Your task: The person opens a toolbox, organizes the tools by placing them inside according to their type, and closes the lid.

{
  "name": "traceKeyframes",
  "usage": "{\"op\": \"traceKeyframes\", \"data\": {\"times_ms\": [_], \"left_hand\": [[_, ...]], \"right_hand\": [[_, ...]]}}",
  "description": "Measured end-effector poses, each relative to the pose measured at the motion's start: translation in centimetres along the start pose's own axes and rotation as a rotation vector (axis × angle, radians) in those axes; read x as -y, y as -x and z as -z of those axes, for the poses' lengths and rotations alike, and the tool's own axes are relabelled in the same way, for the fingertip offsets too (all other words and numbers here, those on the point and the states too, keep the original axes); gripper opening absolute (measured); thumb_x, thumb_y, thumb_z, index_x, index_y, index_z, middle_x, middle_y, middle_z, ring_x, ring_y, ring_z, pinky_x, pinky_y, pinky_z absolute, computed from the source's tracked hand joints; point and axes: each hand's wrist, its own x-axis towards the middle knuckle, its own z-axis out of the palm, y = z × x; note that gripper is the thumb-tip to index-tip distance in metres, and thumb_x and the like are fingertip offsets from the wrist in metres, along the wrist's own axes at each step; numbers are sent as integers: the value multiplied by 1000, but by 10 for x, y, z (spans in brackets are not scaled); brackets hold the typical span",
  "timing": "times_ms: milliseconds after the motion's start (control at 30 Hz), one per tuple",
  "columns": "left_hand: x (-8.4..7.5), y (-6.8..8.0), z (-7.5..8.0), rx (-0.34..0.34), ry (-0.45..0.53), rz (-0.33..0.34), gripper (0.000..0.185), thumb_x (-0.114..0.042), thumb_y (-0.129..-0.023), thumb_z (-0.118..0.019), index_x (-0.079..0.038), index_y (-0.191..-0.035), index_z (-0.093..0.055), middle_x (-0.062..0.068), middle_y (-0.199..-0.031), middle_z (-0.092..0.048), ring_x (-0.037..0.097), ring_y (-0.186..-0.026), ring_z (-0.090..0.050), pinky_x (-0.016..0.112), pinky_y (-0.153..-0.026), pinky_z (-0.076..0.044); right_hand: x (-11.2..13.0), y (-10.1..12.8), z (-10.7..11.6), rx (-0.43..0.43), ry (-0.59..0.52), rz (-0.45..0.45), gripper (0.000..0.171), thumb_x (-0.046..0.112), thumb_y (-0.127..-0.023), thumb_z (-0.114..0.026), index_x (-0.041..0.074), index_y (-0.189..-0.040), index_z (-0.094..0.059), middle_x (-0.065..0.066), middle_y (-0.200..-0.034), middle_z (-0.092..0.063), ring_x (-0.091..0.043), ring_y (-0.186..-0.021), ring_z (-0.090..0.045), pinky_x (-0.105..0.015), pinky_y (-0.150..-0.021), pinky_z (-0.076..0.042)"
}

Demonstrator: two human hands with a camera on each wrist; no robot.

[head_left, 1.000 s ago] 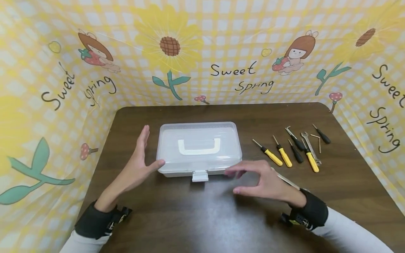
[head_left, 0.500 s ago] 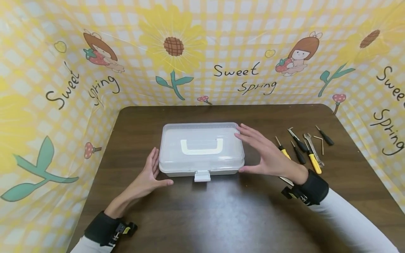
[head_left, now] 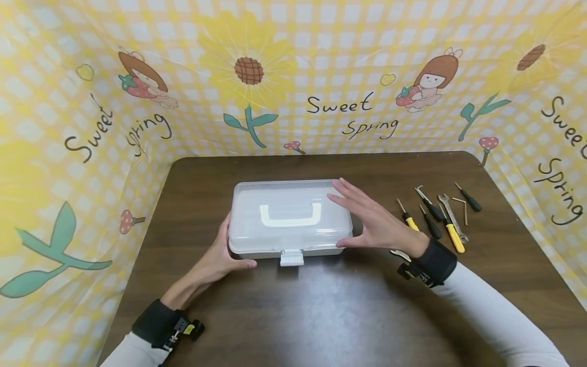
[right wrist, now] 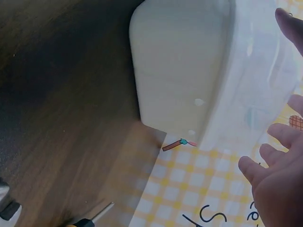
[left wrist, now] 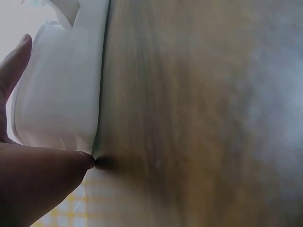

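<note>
A white plastic toolbox with a translucent lid and a white handle sits on the brown table, its lid down. The front latch sticks out toward me. My left hand lies at the box's left end, thumb stretched along the lower front edge and fingers along the side. In the left wrist view the thumb reaches the box's bottom corner. Around the right end spreads my right hand, thumb near the front corner and extended fingers beside the lid.
Right of the box lie several tools: yellow-handled screwdrivers, a black-handled screwdriver, a black-handled hook tool, a wrench and a hex key. My right forearm partly covers another metal tool. Yellow checked cloth surrounds the table.
My left hand has moved in from the left to the box's left end. My right hand has gone from the front right corner up to the right end, fingers spreading.
</note>
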Motion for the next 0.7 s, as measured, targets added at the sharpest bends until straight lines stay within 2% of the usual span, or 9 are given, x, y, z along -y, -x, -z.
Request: {"op": "traceKeyframes", "data": {"times_ms": [200, 367, 500, 700], "left_hand": [[2, -5, -4, 0, 3, -35, 148, -19, -72, -99, -21, -170, 12, 17, -176, 1, 38, -157, -12, 68, -121, -13], [2, -7, -5, -19, 14, -60, 147, -15, -73, -99, -21, -170, 11, 18, -176, -2, 38, -156, -17, 66, -121, -14], [2, -8, -7, -29, 23, -65, 142, -12, -76, -96, -18, -170, 10, 18, -176, -3, 39, -155, -19, 65, -121, -14], [1, -8, -9, -43, 58, -68, 139, -8, -80, -93, -25, -170, 11, 13, -177, 2, 37, -157, -13, 65, -122, -10]], "right_hand": [[-3, -1, -6, 27, -34, 4, 108, 39, -75, -99, 8, -162, -42, -22, -173, -25, -40, -161, -17, -64, -120, -31], [-6, 0, -9, 40, -14, 17, 105, 42, -75, -98, 9, -161, -45, -19, -174, -22, -41, -162, -13, -66, -119, -30], [-8, 1, -11, 25, 15, 39, 104, 42, -75, -98, 9, -160, -48, -21, -172, -26, -41, -161, -15, -67, -117, -34], [-9, 0, -11, -10, 32, 82, 104, 39, -71, -100, 8, -157, -51, -22, -169, -33, -43, -159, -21, -68, -111, -41]]}}
